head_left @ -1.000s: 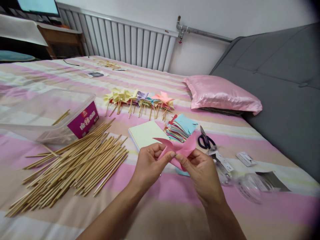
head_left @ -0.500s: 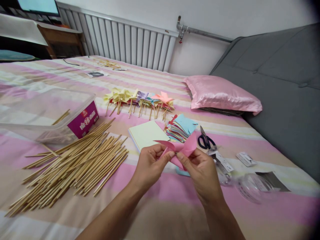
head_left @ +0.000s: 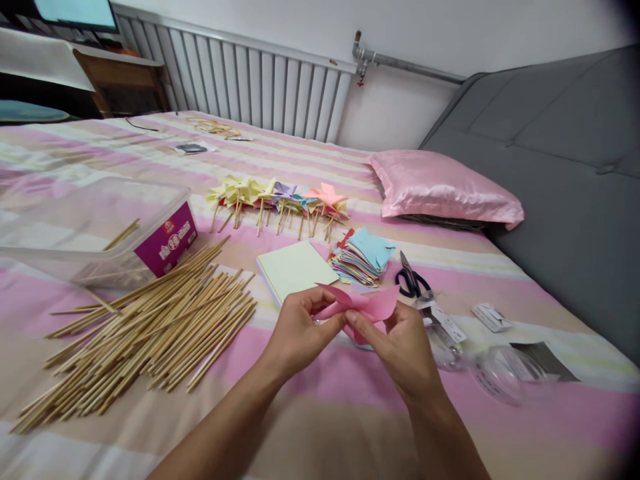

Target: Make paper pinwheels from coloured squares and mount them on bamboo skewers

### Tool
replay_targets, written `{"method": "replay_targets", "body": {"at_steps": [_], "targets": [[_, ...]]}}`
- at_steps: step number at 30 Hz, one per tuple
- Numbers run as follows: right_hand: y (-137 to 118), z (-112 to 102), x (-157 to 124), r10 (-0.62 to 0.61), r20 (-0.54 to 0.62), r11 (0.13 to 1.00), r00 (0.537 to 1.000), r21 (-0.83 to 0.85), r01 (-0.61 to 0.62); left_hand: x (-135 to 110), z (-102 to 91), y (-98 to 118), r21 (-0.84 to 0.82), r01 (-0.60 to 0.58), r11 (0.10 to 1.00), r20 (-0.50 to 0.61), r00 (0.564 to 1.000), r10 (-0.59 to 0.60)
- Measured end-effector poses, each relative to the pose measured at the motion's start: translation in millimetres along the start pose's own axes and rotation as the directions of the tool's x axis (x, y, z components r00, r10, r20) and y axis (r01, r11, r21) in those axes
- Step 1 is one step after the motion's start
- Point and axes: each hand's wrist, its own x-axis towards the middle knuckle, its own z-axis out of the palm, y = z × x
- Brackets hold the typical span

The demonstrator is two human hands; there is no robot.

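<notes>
Both hands are on the pink paper [head_left: 370, 307] right now, held up just above the bed [head_left: 320, 420], in front of me and roughly centre. My left hand [head_left: 300, 330] has its grip pinched shut on the left side of the folds, thumb and fingertips pressed together over it. My right hand [head_left: 405, 343] is pinched shut on it too, from the right and underneath, thumb on top. One flap curls up to the left, and another fans out to the right past my right hand.

Room to move: not much ahead. The pad [head_left: 295, 270] sits just beyond my left hand, and the stack [head_left: 363, 257] of coloured squares is just beyond the paper. The scissors [head_left: 411, 281] are just beside my right hand, up and to the right. A crinkly clear bag [head_left: 495, 377] and some small packets [head_left: 493, 318] lie further right. The big pile of sticks [head_left: 150, 327] fills the left side, its near edge close to my left wrist, with the clear box [head_left: 100, 227] behind it. The open stretch is the bedspread toward me, under my forearms.

Further back, a row of pinwheels [head_left: 280, 197] on sticks lies across the bed, well apart from my hands. The bedspread is soft and striped pink, cream and pale yellow. There's a pink pillow [head_left: 440, 187] against the grey headboard [head_left: 565, 167] on the right, and a white radiator [head_left: 250, 80] along the far wall.
</notes>
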Motion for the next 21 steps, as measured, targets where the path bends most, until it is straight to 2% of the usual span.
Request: {"method": "replay_targets", "body": {"at_steps": [3, 7, 9, 11, 12, 13, 14, 16, 17, 19, 21], "targets": [[0, -1, 1, 0.017, 0.011, 0.999, 1.000, -0.049, -0.017, 1, -0.3, -2, 0.084, 0.001, 0.996, 0.002, 1.000, -0.001], [6, -6, 3, 0.049, 0.019, 0.999, 0.999, -0.025, -0.048, 1, -5.0, 4, 0.202, -0.039, 0.978, 0.028, 0.999, 0.035], [8, -10, 4, 0.074, 0.013, 0.997, 0.997, 0.009, -0.074, 0, -15.5, 12, 0.290, -0.042, 0.956, 0.009, 0.999, 0.041], [8, -12, 4, 0.109, 0.018, 0.992, 0.994, 0.068, -0.110, -2, -33.8, 23, 0.448, -0.006, 0.894, -0.075, 0.996, 0.044], [8, -13, 4, 0.130, 0.027, 0.986, 0.991, 0.098, -0.132, -4, -45.2, 29, 0.563, 0.014, 0.826, -0.138, 0.987, 0.077], [7, -13, 3, 0.149, 0.034, 0.981, 0.988, 0.121, -0.152, -5, -57.4, 35, 0.703, 0.088, 0.705, -0.227, 0.968, 0.105], [7, -12, 2, 0.165, 0.036, 0.976, 0.986, 0.137, -0.169, -7, -69.4, 40, 0.817, 0.212, 0.536, -0.319, 0.941, 0.114], [7, -9, 0, 0.192, 0.039, 0.970, 0.981, 0.142, -0.195, -9, -90.3, 47, 0.854, 0.494, 0.163, -0.512, 0.854, 0.092], [7, -8, -1, 0.197, 0.040, 0.971, 0.980, 0.132, -0.201, -10, -98.0, 49, 0.823, 0.566, 0.055, -0.568, 0.820, 0.064], [7, -4, -3, 0.195, 0.056, 0.975, 0.979, 0.096, -0.199, -11, -107.3, 50, 0.785, 0.618, -0.045, -0.618, 0.786, 0.021], [6, -2, -4, 0.193, 0.076, 0.979, 0.978, 0.056, -0.198, -9, -110.2, 47, 0.778, 0.625, -0.056, -0.627, 0.779, -0.004]]}}
